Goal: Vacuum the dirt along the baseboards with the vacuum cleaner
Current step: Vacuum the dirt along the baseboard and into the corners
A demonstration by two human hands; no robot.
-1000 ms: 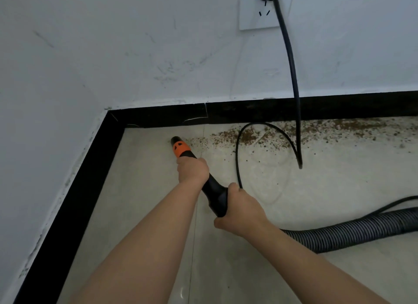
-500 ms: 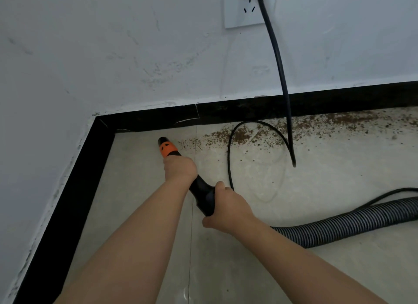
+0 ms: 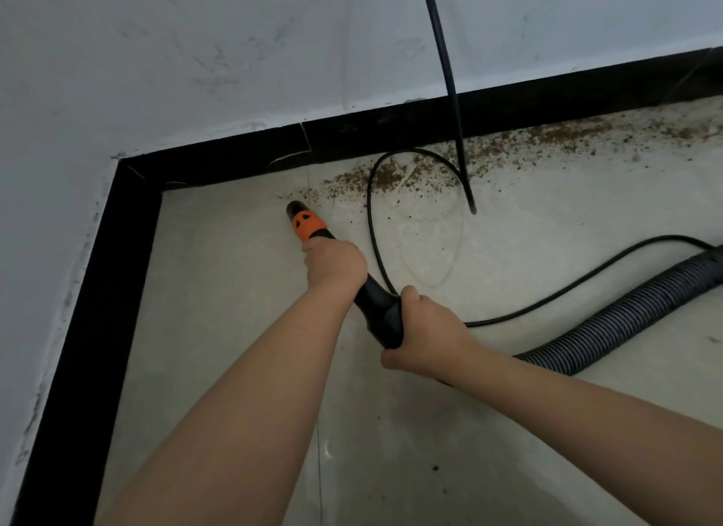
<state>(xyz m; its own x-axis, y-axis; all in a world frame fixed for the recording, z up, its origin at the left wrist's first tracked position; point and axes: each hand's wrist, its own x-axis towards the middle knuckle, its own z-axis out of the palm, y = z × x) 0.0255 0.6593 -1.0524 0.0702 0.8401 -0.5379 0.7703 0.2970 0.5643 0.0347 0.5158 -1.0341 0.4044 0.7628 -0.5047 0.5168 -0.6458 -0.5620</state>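
Both hands (image 3: pixel 336 267) (image 3: pixel 426 330) grip one nozzle (image 3: pixel 307 224).

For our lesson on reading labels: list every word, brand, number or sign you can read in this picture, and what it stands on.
None can be read.
The orange band on the vacuum nozzle shows dark marks, shapes only, not letters.
The hose, cord, baseboard and wall carry no print.
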